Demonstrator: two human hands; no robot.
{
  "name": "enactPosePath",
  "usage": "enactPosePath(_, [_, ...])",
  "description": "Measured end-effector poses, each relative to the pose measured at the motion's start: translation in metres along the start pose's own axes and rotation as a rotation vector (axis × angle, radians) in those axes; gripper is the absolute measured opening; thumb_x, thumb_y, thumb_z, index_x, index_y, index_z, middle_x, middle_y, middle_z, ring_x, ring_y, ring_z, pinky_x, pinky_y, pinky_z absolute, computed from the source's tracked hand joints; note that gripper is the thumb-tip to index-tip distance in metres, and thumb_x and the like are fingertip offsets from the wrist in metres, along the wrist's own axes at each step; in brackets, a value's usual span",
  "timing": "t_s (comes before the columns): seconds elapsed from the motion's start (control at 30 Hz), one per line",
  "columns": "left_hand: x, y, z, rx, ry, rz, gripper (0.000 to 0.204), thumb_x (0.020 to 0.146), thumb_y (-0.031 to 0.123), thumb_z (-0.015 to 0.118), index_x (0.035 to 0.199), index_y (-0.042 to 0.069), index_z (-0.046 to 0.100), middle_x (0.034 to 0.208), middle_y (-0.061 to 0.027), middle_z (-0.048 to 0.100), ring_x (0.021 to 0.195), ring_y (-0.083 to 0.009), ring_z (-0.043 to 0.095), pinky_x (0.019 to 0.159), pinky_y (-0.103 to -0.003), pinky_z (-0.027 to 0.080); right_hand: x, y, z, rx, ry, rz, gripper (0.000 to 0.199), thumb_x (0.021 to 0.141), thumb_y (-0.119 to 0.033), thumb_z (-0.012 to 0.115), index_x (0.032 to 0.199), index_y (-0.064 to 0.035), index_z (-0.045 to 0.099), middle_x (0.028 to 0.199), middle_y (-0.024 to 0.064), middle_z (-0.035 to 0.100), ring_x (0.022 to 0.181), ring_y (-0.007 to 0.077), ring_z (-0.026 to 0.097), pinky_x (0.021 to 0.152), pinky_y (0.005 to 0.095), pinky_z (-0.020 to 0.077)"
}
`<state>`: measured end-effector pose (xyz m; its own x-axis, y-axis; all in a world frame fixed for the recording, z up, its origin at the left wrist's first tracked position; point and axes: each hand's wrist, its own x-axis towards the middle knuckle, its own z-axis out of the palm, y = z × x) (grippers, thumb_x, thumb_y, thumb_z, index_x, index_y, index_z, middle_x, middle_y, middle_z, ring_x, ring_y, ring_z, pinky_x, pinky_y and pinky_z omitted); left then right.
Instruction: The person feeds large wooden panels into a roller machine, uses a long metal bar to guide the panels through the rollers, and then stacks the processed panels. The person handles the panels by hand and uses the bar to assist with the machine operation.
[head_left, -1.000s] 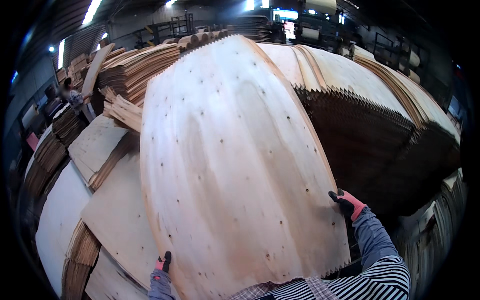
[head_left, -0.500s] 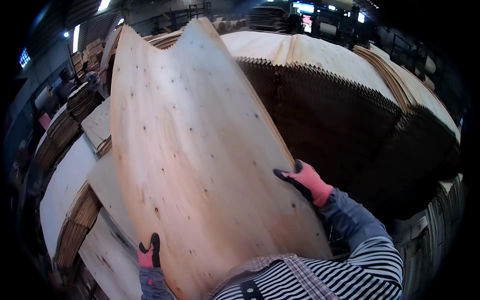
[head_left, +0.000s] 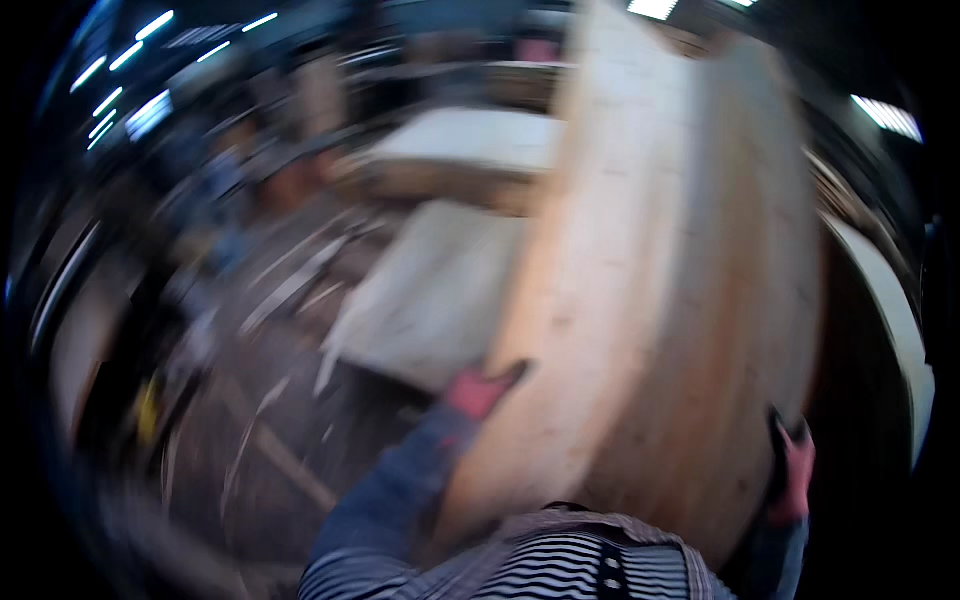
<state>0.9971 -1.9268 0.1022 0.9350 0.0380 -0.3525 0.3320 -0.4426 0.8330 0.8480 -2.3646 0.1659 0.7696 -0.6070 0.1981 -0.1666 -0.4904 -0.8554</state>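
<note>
A large, thin wood veneer sheet (head_left: 620, 270), pale with darker brown streaks, stands tilted up in front of me and bows along its length. It may be several sheets together; the blur hides this. My left hand (head_left: 484, 388), in a pink glove with dark fingertips, is closed on its left edge, thumb on the face. On the right edge my right hand (head_left: 793, 468), gloved the same way, grips lower down with the thumb toward the face. The fingers of both hands are hidden behind the sheet.
Left of the sheet lies a pale board or stack (head_left: 430, 290), with another pale-topped veneer stack (head_left: 465, 140) behind it. Scraps and strips litter the floor (head_left: 290, 420) at left. A dark-sided stack (head_left: 880, 290) stands at right. Motion smears the far left.
My view has swung left, and the veneer sheet has come along in both hands. The tall stack has shifted to the right rim, while littered floor now shows at left.
</note>
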Motion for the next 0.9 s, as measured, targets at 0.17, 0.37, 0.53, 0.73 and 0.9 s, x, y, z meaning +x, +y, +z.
enactPosePath(0.17, [-0.13, -0.099, -0.079, -0.08, 0.509, 0.198, 0.067, 0.067, 0.054, 0.061, 0.104, -0.001, 0.052, 0.093, -0.02, 0.059, 0.086, -0.0328, 0.057, 0.076, -0.037, 0.044, -0.077, -0.095, 0.074, 0.262, -0.328, -0.121, 0.042, 0.08, -0.024, 0.061, 0.108, 0.0049, 0.05, 0.101, 0.0108, 0.056, 0.086, 0.0165, 0.052, 0.076, 0.0277, 0.0423])
enactPosePath(0.37, [-0.26, -0.18, -0.193, -0.104, 0.9, -0.081, 0.068, 0.064, 0.055, 0.063, 0.109, 0.005, 0.05, 0.096, -0.0176, 0.059, 0.086, -0.0312, 0.058, 0.073, -0.037, 0.046, -0.162, -0.192, 0.19, 0.39, -0.697, -0.301, 0.041, 0.08, -0.026, 0.06, 0.107, 0.0032, 0.05, 0.099, 0.0101, 0.057, 0.084, 0.0177, 0.052, 0.075, 0.0287, 0.0431])
enactPosePath(0.53, [-0.317, -0.232, -0.263, -0.046, 1.203, -0.393, 0.06, 0.067, 0.043, 0.064, 0.11, 0.003, 0.05, 0.099, -0.0151, 0.059, 0.088, -0.0271, 0.058, 0.076, -0.034, 0.046, -0.209, -0.269, 0.323, 0.448, -0.933, -0.399, 0.038, 0.079, -0.022, 0.061, 0.106, 0.0031, 0.051, 0.098, 0.0093, 0.057, 0.084, 0.0157, 0.053, 0.075, 0.0274, 0.0436])
enactPosePath(0.73, [-0.348, -0.344, -0.347, -0.204, 1.547, -0.356, 0.058, 0.065, 0.039, 0.068, 0.105, 0.0, 0.052, 0.092, -0.0181, 0.06, 0.087, -0.0289, 0.058, 0.075, -0.033, 0.045, -0.298, -0.35, 0.536, 0.521, -1.188, -0.535, 0.03, 0.076, -0.014, 0.061, 0.1, 0.0032, 0.055, 0.09, 0.0082, 0.061, 0.078, 0.0143, 0.055, 0.072, 0.0279, 0.0439])
enactPosePath(0.9, [-0.36, -0.413, -0.444, -0.067, 1.793, -0.559, 0.066, 0.061, 0.043, 0.07, 0.108, 0.0, 0.051, 0.094, -0.0186, 0.059, 0.088, -0.03, 0.057, 0.076, -0.036, 0.045, -0.394, -0.44, 0.721, 0.454, -1.251, -0.814, 0.035, 0.075, -0.019, 0.066, 0.102, 0.0014, 0.055, 0.091, 0.0078, 0.061, 0.076, 0.0128, 0.056, 0.068, 0.0258, 0.0454])
